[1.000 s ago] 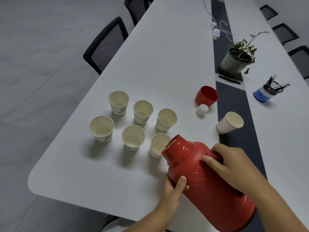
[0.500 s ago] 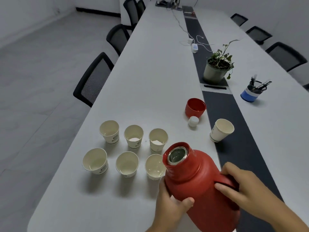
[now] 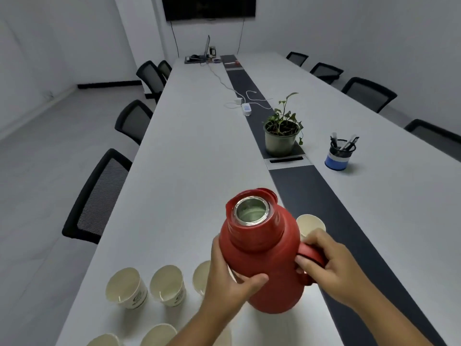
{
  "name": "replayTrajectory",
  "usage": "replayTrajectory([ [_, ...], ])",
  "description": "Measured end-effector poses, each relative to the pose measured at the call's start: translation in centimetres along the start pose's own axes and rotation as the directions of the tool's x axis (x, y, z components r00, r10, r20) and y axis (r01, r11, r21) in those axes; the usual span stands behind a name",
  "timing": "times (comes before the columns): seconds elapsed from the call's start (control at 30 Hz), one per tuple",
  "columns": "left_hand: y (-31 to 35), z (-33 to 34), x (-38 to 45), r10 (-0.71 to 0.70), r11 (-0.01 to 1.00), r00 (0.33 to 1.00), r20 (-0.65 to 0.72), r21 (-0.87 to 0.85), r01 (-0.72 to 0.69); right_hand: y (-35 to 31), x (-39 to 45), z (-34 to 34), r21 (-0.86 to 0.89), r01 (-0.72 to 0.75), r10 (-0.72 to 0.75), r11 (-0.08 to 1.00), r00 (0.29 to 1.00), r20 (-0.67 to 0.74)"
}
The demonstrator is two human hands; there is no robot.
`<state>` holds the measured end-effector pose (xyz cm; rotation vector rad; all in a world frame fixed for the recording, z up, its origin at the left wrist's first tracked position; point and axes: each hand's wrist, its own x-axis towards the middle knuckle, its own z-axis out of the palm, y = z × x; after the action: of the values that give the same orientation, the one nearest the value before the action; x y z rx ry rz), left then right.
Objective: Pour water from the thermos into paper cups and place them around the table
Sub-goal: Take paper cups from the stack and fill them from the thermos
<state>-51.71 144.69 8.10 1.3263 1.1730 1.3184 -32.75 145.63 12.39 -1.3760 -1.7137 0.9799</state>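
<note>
Two hands are holding the red thermos (image 3: 262,258) near upright over the near end of the white table (image 3: 189,151): the left hand (image 3: 232,283) is curling round its body from the left, thumb across the front, while the right hand (image 3: 324,265) is gripping the handle (image 3: 310,253). The mouth is standing open, stopper off, with little showing inside. The step in hand is looking like setting the thermos down after pouring, so it is worth lowering it level, well apart from the cup rims, and keeping the left hand steadying the body until the base is sitting flat.

Counting the paper cups (image 3: 126,290), five are showing plainly left of the thermos, three in the further row and two cut by the bottom edge; a sixth may be hiding behind the left forearm. One more cup (image 3: 310,222) is peeking out just behind the right hand. Further off are sitting one potted plant (image 3: 282,136) on the dark centre strip and one blue pen holder (image 3: 340,156), and eight chairs (image 3: 99,196) are lining the sides
</note>
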Motion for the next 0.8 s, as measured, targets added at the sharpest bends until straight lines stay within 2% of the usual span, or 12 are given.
replayTrajectory([
  [0.2,-0.7,-2.7,8.6,0.041,0.993,0.998,-0.052,0.113,-0.035,1.2,8.7,2.2,-0.036,0.108,-0.108,0.994,0.994,-0.006],
  [0.37,-4.2,-5.6,12.9,-0.002,0.974,0.995,-0.097,0.227,0.025,4.1,14.3,6.0,-0.073,0.129,-0.125,0.989,0.99,0.062],
  [0.67,-9.3,-8.9,15.3,-0.096,0.947,0.987,-0.133,0.293,0.131,8.3,18.4,11.5,-0.028,0.081,-0.077,0.996,0.99,0.114],
  [0.8,-9.9,-9.1,15.1,-0.1,0.941,0.983,-0.151,0.308,0.143,8.7,18.7,12.2,-0.041,0.113,-0.109,0.993,0.99,0.087],
])
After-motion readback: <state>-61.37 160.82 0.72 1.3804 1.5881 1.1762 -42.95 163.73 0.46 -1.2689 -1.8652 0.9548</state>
